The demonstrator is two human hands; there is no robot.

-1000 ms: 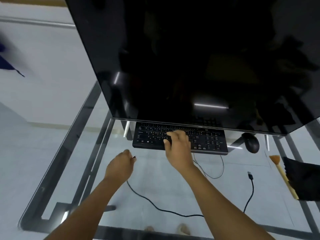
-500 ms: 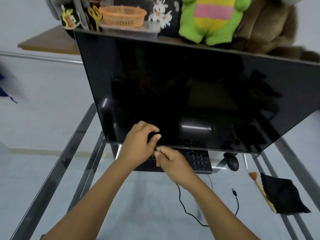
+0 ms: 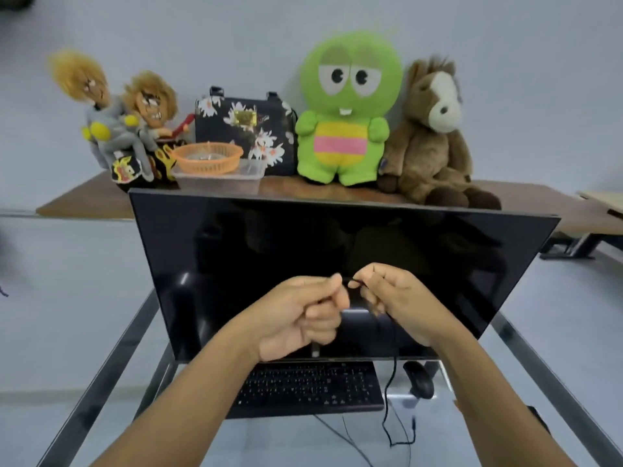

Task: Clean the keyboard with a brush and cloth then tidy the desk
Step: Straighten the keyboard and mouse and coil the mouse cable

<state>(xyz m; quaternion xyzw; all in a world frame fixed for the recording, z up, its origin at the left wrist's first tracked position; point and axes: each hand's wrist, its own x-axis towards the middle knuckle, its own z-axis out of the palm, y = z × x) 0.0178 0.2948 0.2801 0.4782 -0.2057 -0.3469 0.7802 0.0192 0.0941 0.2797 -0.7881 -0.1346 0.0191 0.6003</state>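
- Cable [image 3: 391, 375]: thin black lead, top end pinched between both hands in front of the monitor [image 3: 337, 257]. It hangs down past the right wrist, past the keyboard's right end, and loops on the glass desk [image 3: 111, 372].
- Keyboard [image 3: 310, 387] sits flat on the desk under the monitor's lower edge; mouse [image 3: 418, 384] just to its right. Brush and cloth not visible from here.
- Step looks like gathering the loose cable, the tidy part. To do it well: feed slack up hand over hand, keep the loops even, no sharp kinks near the plug. Watch the hanging run; it passes close to the mouse and could drag it.
- Which device the cable belongs to can't be told.
- Left hand [image 3: 296, 318]: curled almost to a fist, thumb and forefinger nipping the cable end, knuckles up.
- Right hand [image 3: 394, 301]: fingers bent, pinching the cable just beside the left, the rest trailing under the palm.
- Both forearms are raised, the hands nearly touching at mid-screen height, well above the keyboard.
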